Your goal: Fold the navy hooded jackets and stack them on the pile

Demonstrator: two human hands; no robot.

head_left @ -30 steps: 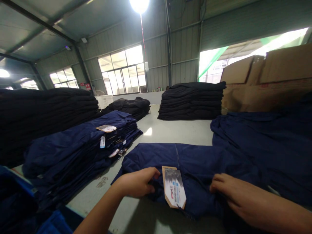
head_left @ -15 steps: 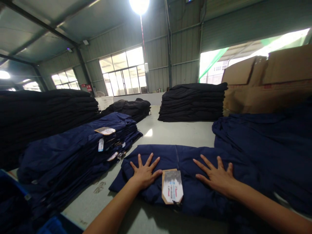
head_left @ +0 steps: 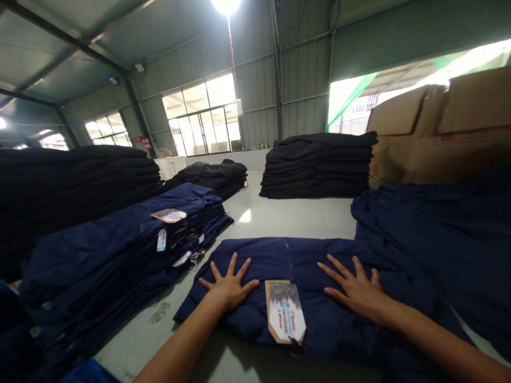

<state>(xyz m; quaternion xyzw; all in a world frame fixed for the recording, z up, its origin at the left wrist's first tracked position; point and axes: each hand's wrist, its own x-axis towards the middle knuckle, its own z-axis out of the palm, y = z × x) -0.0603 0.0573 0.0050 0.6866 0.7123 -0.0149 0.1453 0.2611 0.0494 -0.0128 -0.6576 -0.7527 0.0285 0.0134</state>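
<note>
Left hand (head_left: 228,291): in the head view, is being laid palm-down on the garment (head_left: 305,266), fingers spread apart, nothing being gripped.
Right hand (head_left: 357,291): is being laid there too, across the tag (head_left: 285,314), fingers likewise apart.
Garment: is being supported by the table (head_left: 299,217), right of the navy pile (head_left: 107,229).
Change: fingers curled a second ago are being held flat; smoothing is apparently being done.

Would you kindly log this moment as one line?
left hand: spread on folded navy garment | right hand: spread on it too | hang tag: atop garment, between hands | left side: stacked navy garments
</note>
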